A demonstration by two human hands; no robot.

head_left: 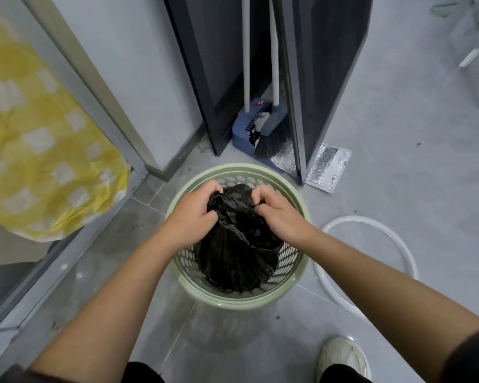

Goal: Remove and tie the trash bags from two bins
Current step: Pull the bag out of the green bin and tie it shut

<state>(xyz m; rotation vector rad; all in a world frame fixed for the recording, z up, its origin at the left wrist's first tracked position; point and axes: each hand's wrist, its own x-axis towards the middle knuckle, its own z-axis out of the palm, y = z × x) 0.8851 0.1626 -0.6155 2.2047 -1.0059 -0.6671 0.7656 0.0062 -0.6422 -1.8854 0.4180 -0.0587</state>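
Two bare forearms are reaching out from the bottom edge, and a pale, worn trainer (340, 360) is standing on the grey tiled floor (398, 161) under the right one. Beyond them, the left hand (194, 214) and the right hand (277, 214) are meeting over a round, pale green perforated plastic bin (233, 301). Both are gripping the gathered mouth of a crinkled black plastic trash bag (238, 252). The left fingers (212, 190) are curling tightly round one bunch of film, and the right fingers (256, 196) are pinching the other bunch, with the two fists nearly touching. The body of the bag is still sitting inside the bin, leaning toward its near wall.

This is looking like the start of the knot. To do it well, each hand should be keeping a long enough tail of film, squeezing the air down first, then crossing the tails and pulling them apart firmly but evenly, since thin film is likely to tear if jerked. Tying while the bin is bearing the weight seems wise.

A thin white plastic ring (404, 244) is lying on the floor just right of the bin. A blue broom and dustpan (260, 128) are standing farther back. No second bin is showing.
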